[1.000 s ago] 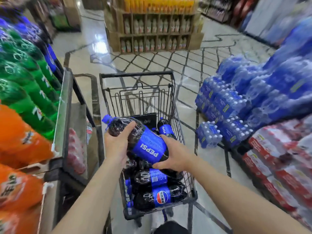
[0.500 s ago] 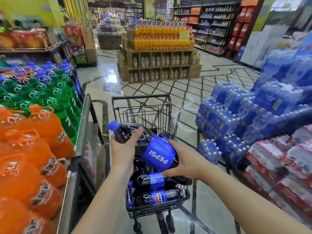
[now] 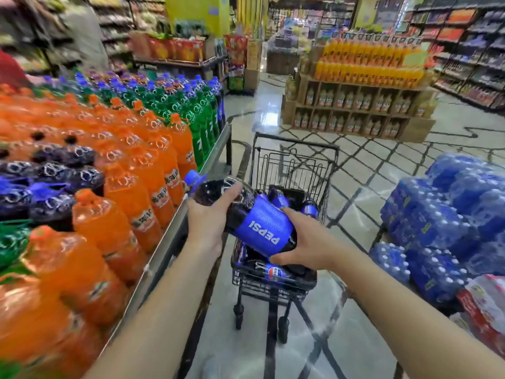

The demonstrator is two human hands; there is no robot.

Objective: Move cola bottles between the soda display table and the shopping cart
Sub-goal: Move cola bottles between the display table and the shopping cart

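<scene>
At far left, a metal-edged soda display table (image 3: 175, 239) carries upright plastic bottles of orange soda (image 3: 153, 184), green soda (image 3: 199, 124) and dark cola with blue caps (image 3: 52, 198), packed side by side. Just right of the table edge, the left hand (image 3: 207, 222) wraps its fingers round the dark shoulder of a large plastic cola bottle with a blue PEPSI label (image 3: 262, 228), held tilted with its blue cap toward the table, while the right hand (image 3: 308, 242) cups the bottle's lower end from below. The bottle is above the black wire shopping cart (image 3: 295, 149), which holds further cola bottles (image 3: 273, 272), with blue shrink-wrapped water packs (image 3: 442, 228) stacked at far right.
</scene>
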